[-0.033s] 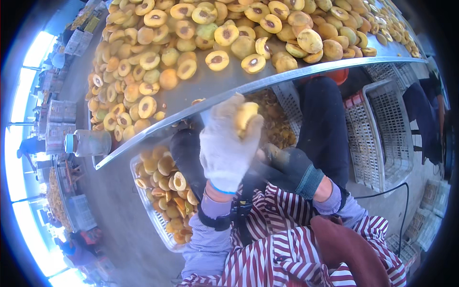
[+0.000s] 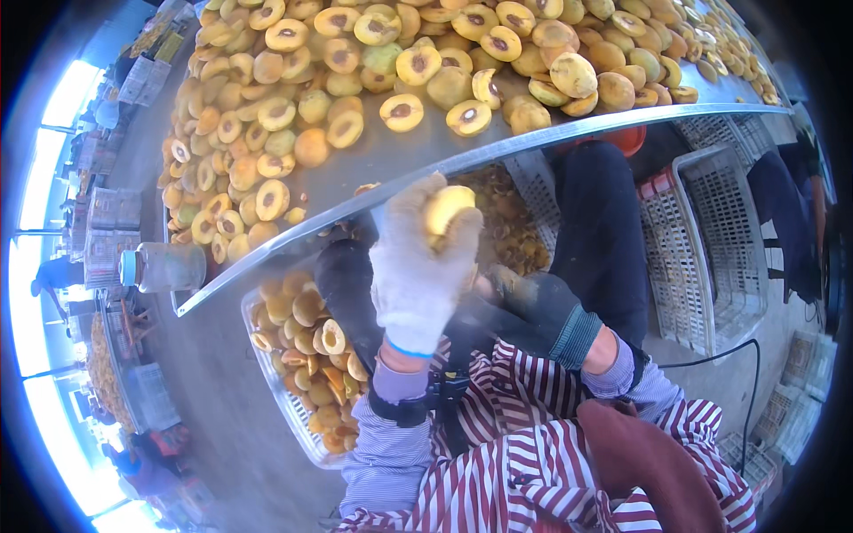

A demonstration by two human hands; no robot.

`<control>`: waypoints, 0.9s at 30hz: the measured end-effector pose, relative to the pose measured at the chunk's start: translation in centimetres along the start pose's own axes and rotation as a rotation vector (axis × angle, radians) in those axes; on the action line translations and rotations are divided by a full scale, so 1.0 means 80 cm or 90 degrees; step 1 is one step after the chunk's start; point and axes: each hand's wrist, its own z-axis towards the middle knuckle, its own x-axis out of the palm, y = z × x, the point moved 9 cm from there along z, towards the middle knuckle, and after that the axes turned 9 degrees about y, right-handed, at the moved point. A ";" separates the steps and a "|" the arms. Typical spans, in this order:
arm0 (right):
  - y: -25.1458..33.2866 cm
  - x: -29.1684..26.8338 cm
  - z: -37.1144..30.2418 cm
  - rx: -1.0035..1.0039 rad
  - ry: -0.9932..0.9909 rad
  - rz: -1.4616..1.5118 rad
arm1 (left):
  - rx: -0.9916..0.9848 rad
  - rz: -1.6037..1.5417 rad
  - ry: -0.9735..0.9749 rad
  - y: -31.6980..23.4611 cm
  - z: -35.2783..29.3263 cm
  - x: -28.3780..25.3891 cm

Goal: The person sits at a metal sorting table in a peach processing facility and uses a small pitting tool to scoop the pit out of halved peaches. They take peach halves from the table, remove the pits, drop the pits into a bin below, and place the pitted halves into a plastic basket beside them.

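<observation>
My left hand (image 2: 419,262), in a white knit glove, is closed around a yellow peach piece (image 2: 449,210) just below the metal table edge. Beside it, lower and to the right, my right hand (image 2: 526,306) wears a dark glove with a green cuff. Its fingers are curled and partly blurred near my left wrist; whatever they hold cannot be made out. Over the metal table (image 2: 373,164) ahead lie many halved peaches (image 2: 400,111), several with brown pit centres showing. Between my legs, under the hands, a crate holds brownish scraps (image 2: 515,222).
A white crate of peach halves (image 2: 311,355) stands on the floor by my left leg. Stacked white crates (image 2: 711,253) stand at the right, with a black cable (image 2: 755,373) nearby. A clear jar (image 2: 169,266) is at the table's left corner. Another person's dark-clothed legs (image 2: 782,222) show far right.
My left hand has shifted slightly left, and the peach piece has turned a little in its grip. My right hand has barely moved.
</observation>
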 end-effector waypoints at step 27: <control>0.020 -0.016 -0.015 -0.041 -0.085 -0.108 | 0.122 0.226 -0.047 -0.026 -0.039 -0.011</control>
